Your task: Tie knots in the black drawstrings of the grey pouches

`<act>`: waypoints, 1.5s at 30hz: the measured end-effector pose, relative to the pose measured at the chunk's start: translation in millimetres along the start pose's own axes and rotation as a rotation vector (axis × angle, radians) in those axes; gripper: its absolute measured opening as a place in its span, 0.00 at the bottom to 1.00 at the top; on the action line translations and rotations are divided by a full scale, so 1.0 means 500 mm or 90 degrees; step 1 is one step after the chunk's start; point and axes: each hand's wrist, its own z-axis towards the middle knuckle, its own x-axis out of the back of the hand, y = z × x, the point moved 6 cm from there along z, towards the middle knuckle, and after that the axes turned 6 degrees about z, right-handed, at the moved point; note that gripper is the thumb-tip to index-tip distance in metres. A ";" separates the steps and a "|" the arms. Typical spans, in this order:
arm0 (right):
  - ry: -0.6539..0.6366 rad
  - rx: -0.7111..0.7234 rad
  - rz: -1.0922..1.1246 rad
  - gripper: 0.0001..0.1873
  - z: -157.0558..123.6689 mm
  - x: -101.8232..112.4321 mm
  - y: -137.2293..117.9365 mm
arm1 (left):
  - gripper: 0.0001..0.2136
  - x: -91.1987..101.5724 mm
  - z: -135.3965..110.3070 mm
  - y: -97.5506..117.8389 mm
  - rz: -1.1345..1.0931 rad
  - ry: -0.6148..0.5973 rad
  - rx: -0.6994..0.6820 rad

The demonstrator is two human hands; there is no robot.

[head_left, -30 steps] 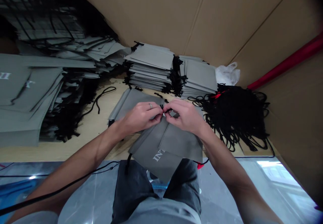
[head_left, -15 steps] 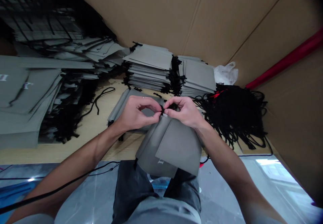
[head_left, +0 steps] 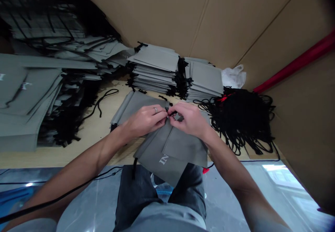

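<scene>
My left hand (head_left: 149, 119), with a ring on one finger, is closed in a pinch at the top corner of a grey drawstring pouch (head_left: 187, 148). Fingertip to fingertip with it, my right hand (head_left: 190, 117) pinches the same black cord (head_left: 171, 113). The exact grip on the cord is partly hidden by the fingers. Below the hands, the pouch overlaps another grey pouch with white letters (head_left: 163, 159), and both hang past the table edge over my lap. Behind my left hand lies a small pile of grey pouches (head_left: 138, 103).
Two neat stacks of grey pouches (head_left: 157, 57) stand at the back against a cardboard wall (head_left: 162, 15). A heap of black cords (head_left: 243, 117) lies right, near a white plastic bag (head_left: 233, 76). Larger piles of pouches (head_left: 23, 120) fill the left side, with a loose cord (head_left: 101, 101) beside them.
My left hand has turned so its back faces up, its fingers curling closer at the cord. The lower pouch has swung out leftward, showing more of its white letters.
</scene>
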 end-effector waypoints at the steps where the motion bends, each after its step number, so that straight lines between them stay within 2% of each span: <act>1: -0.007 0.022 -0.012 0.06 -0.001 -0.003 0.001 | 0.05 -0.002 -0.001 -0.001 -0.011 -0.007 0.003; 3: -0.011 0.039 -0.027 0.06 -0.003 -0.007 0.003 | 0.05 0.001 0.000 -0.003 -0.035 -0.006 0.016; 5: 0.000 0.016 -0.016 0.06 -0.002 -0.006 0.001 | 0.05 0.009 0.004 -0.007 -0.069 0.008 0.038; 7: 0.026 -0.048 0.021 0.06 -0.001 0.000 0.001 | 0.05 0.020 0.008 -0.014 -0.120 0.023 0.086; 11: 0.062 -0.233 0.177 0.05 -0.001 0.005 0.020 | 0.04 0.032 0.010 -0.036 -0.250 0.051 0.232; 16: 0.057 -0.326 0.385 0.07 0.002 -0.009 0.046 | 0.04 0.012 0.002 -0.057 -0.452 0.081 0.375; 20: 0.067 -0.379 0.435 0.09 0.002 -0.015 0.056 | 0.05 -0.002 -0.006 -0.069 -0.515 0.120 0.413; 22: 0.093 -0.379 0.406 0.08 0.001 -0.009 0.054 | 0.04 0.004 -0.004 -0.064 -0.441 0.108 0.370; 27: 0.106 -0.320 0.253 0.07 -0.005 0.012 0.032 | 0.05 0.036 0.012 -0.021 -0.131 0.091 0.134; 29: 0.096 -0.270 0.171 0.05 -0.003 0.018 0.016 | 0.04 0.034 0.014 -0.009 -0.072 0.063 0.079; 31: 0.087 -0.208 0.104 0.05 0.001 0.020 -0.002 | 0.04 0.027 0.014 -0.004 -0.048 0.025 0.067; 34: 0.098 -0.171 0.078 0.04 0.002 0.020 -0.013 | 0.04 0.029 0.013 -0.009 -0.076 0.030 0.108; 38: 0.119 -0.242 0.192 0.05 -0.005 0.010 0.008 | 0.03 0.042 0.011 -0.027 -0.195 0.081 0.233; 42: 0.158 -0.275 0.267 0.05 -0.008 0.008 0.022 | 0.06 0.027 0.010 -0.048 -0.385 0.093 0.364; 43: 0.176 -0.270 0.252 0.05 -0.008 0.014 0.022 | 0.08 0.018 0.009 -0.054 -0.451 0.088 0.400; 45: 0.203 -0.259 0.206 0.04 -0.007 0.028 0.020 | 0.12 -0.010 0.006 -0.059 -0.586 0.022 0.467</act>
